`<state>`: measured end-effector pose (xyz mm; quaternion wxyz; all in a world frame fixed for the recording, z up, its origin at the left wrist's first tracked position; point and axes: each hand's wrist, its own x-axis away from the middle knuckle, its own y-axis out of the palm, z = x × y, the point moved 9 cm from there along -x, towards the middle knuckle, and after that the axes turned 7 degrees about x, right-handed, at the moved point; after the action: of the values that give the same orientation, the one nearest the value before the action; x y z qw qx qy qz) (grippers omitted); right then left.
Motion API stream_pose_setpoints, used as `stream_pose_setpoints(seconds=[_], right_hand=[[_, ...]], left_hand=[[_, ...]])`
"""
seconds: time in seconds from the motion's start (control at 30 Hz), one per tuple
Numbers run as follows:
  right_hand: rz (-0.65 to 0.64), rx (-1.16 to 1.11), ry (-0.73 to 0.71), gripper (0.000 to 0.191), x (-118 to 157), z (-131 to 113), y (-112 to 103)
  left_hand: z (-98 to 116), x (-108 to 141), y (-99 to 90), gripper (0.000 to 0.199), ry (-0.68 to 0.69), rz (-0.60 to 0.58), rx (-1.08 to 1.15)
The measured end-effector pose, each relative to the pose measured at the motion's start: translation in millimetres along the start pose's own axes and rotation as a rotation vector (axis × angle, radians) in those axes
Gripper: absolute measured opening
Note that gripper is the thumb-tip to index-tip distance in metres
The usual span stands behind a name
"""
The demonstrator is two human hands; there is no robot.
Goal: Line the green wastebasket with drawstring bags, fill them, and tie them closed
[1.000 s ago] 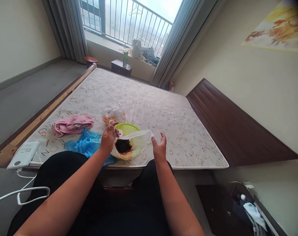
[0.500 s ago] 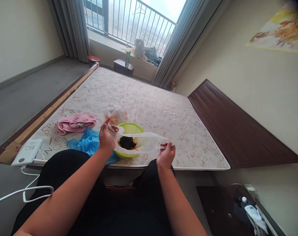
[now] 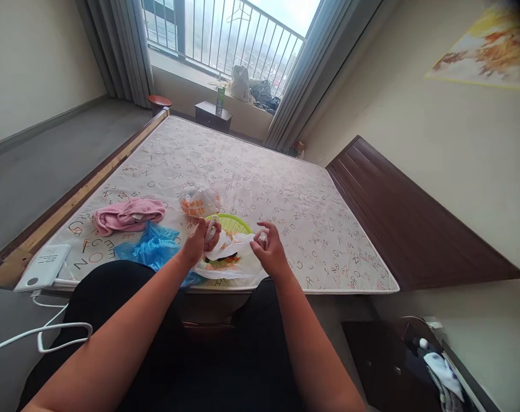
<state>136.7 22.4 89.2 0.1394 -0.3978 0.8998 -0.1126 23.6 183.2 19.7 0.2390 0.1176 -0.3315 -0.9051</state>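
My left hand [image 3: 203, 239] is closed around one gathered side of a white plastic bag [image 3: 236, 269]. On the opposite side, my right hand [image 3: 269, 247] grips the bag's other handle. Between them the bag hangs partly open, and dark and orange matter shows inside it. Behind and under the bag is a yellow-green basket [image 3: 231, 224], mostly hidden by it. Close to my left hand lie a blue plastic bag [image 3: 152, 247] and a clear bag with orange print [image 3: 199, 201].
The mattress [image 3: 285, 194] carries a pink towel [image 3: 128, 216] and a white power bank [image 3: 45, 266] with a white cable [image 3: 40, 330]. A dark headboard [image 3: 397, 229] stands to the right. A dark nightstand [image 3: 380, 360] is at lower right.
Both hands have drawn closer together and now hold bunched handles. The bag's stretched mouth has slackened and narrowed, covering more of the basket and of the dark contents.
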Motion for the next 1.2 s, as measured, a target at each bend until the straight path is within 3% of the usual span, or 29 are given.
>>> stream_pose_setpoints(seconds=[0.1, 0.23, 0.33, 0.47, 0.57, 0.63, 0.7, 0.8, 0.87, 0.93, 1.03, 1.07, 1.13, 1.2], right_hand=[[-0.175, 0.269, -0.122, 0.064, -7, -13, 40], [-0.246, 0.338, -0.141, 0.033, -17, -8, 63], [-0.228, 0.319, -0.070, 0.018, -19, 1, 61], [-0.104, 0.312, -0.037, 0.014, -22, 5, 47], [0.046, 0.189, 0.046, 0.020, -29, 18, 31], [0.130, 0.019, 0.159, 0.026, -36, 38, 23], [0.152, -0.149, 0.260, 0.031, -41, 58, 23], [0.119, -0.250, 0.318, 0.035, -46, 74, 26], [0.052, -0.239, 0.295, 0.035, -46, 73, 27], [-0.083, -0.225, 0.240, 0.036, -44, 63, 29], [-0.302, -0.170, 0.173, 0.033, -38, 42, 29], [-0.335, -0.128, 0.158, 0.029, -36, 35, 27], [-0.355, -0.025, 0.104, 0.028, -34, 20, 27], [-0.396, 0.038, 0.018, 0.030, -29, 3, 38]], left_hand=[[-21, 4, 16.1, 0.077, -0.114, -0.181, -0.140], [-29, 10, 21.4, 0.077, -0.169, -0.262, -0.365], [-29, 13, 24.1, 0.067, -0.165, -0.258, -0.495], [-30, 13, 22.0, 0.045, -0.073, -0.083, -0.497], [-35, 13, 25.4, 0.055, -0.040, -0.035, -0.332], [-36, 14, 31.8, 0.061, -0.056, -0.085, -0.249], [-37, 16, 39.8, 0.054, -0.127, -0.186, -0.234], [-50, 26, 50.2, 0.039, -0.362, -0.407, -0.326], [-62, 33, 46.7, 0.043, -0.497, -0.488, -0.433], [-64, 25, 29.5, 0.048, -0.470, -0.358, -0.542], [-42, 8, -5.0, 0.054, -0.231, 0.058, -0.558], [-35, 6, -10.4, 0.057, -0.153, 0.140, -0.523], [-27, 5, -4.7, 0.063, -0.049, 0.127, -0.469], [-26, 6, 13.9, 0.066, 0.010, -0.007, -0.436]])
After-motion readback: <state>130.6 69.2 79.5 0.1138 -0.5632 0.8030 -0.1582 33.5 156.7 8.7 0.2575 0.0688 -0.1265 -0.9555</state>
